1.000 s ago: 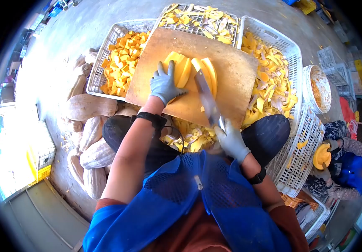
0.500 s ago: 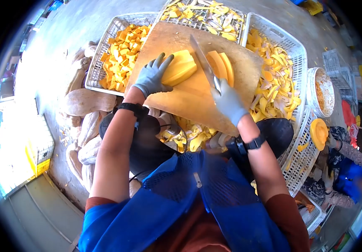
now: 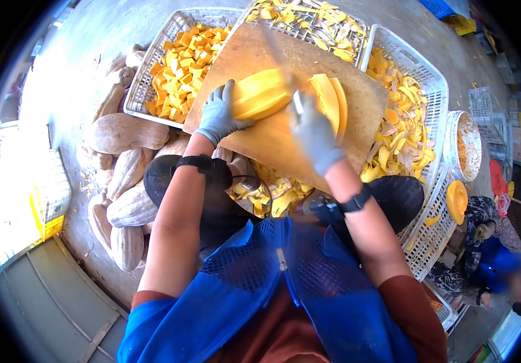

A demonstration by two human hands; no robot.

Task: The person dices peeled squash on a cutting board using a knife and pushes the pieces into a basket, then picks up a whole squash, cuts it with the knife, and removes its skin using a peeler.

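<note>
My left hand (image 3: pixel 217 115), in a grey glove, holds the left end of a peeled orange pumpkin piece (image 3: pixel 262 94), thumb along its near side. The piece lies on a wooden cutting board (image 3: pixel 260 145). In my gloved right hand (image 3: pixel 315 130), blurred by motion, is the handle of a kitchen knife (image 3: pixel 272 49). Its smeared blade points away from me, by the right end of the piece. Cut pumpkin slices (image 3: pixel 331 100) lean together to the right of that hand.
A crate (image 3: pixel 136 100) of pumpkin cubes stands left, a crate (image 3: pixel 439 91) of peelings right. Whole pumpkins (image 3: pixel 128 134) lie on the floor at left. A white bucket (image 3: pixel 454 145) stands at right; another person (image 3: pixel 493 260) sits beyond a halved pumpkin (image 3: pixel 456 201).
My right hand and the knife have moved left from beside the slices to the pumpkin piece's right end. My left hand stays on the piece. The whole view has shifted slightly.
</note>
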